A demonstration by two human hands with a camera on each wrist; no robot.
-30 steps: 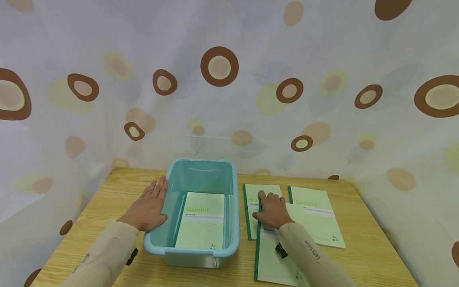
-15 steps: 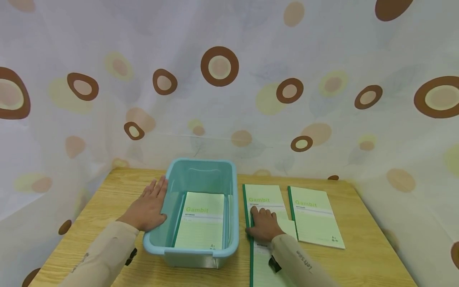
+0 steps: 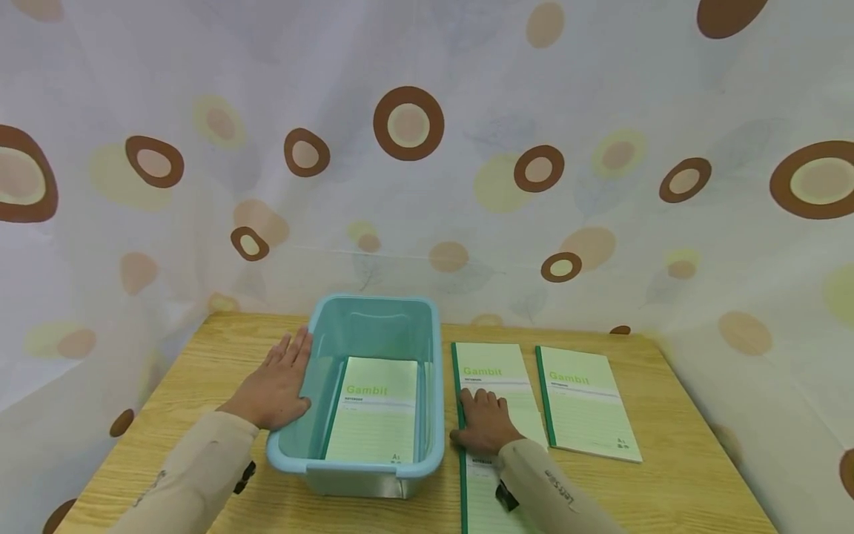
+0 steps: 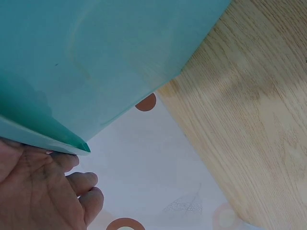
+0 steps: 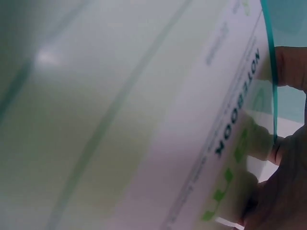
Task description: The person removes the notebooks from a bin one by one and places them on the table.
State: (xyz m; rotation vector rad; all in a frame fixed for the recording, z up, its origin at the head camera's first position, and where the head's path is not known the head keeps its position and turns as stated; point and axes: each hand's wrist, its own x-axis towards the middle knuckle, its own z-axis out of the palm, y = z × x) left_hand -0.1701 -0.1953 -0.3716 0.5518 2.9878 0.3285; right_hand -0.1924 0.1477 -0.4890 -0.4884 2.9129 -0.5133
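My right hand [image 3: 485, 423] pinches a pale green Gambit notebook [image 3: 490, 498] by its dark green spine, near the top. In the right wrist view this notebook's cover [image 5: 129, 120] fills most of the frame, with fingers curled at its edge. It overlaps a second notebook [image 3: 495, 360] lying just behind it. To the left, my left hand [image 3: 276, 386] rests on the left rim of a light blue plastic basin [image 3: 437, 386], fingers stretched along it. Inside the basin, another notebook [image 3: 373, 426] lies face up. The left wrist view shows the basin's outer wall [image 4: 120, 57] above the fingers.
One more notebook [image 3: 590, 404] lies face up on the wooden table [image 3: 667, 482] at the right. A white sheet [image 3: 427, 245] with brown and yellow ovals hangs behind the table and along its sides.
My right hand has drawn the pinched notebook leftward and toward me, uncovering more of the notebooks behind. It moved only slightly in the last half second. The left hand and basin have stayed put.
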